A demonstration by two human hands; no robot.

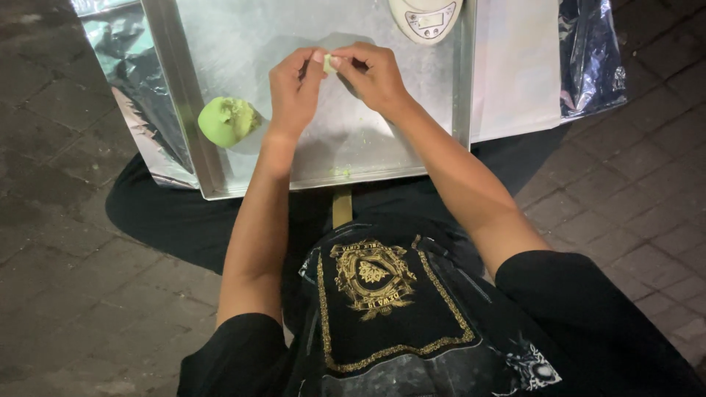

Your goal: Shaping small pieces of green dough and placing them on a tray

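Observation:
Both my hands meet above a shallow metal tray. My left hand and my right hand pinch a small pale green piece of dough between their fingertips. A larger lump of green dough lies on the tray's left side, a little to the left of my left wrist. A small green crumb sits near the tray's front rim.
A white kitchen scale stands at the tray's far edge. Silvery foil sheets lie left of the tray, a white sheet and dark plastic to its right. Paved ground surrounds my crossed legs.

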